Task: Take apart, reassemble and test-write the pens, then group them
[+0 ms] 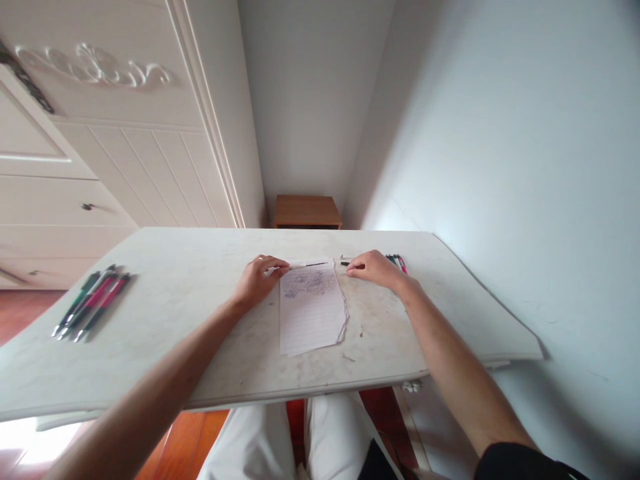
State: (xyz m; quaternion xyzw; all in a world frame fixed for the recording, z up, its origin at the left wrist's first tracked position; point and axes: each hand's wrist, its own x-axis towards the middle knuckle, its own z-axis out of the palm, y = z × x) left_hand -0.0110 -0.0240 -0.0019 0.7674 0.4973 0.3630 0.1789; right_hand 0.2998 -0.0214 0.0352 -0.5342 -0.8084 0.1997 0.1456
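My left hand (263,277) is closed in a pinch on a slim pen refill (315,265), whitish near the fingers and dark and thin towards its right end. The refill extends over the top of a torn-edged sheet of lined paper (313,327) with dense blue scribbles. To the right of the paper, my right hand (373,269) is closed on a short black pen part (345,264), mostly hidden by the fingers. A tiny piece (341,257) lies just beyond that part, too small to name. The two held pieces are apart.
Several pens (93,303) in green, black and pink lie at the left of the white table (200,360). More pens (397,261) lie behind my right hand. Small scraps dot the tabletop. A wall stands on the right, a white cabinet (125,153) on the left.
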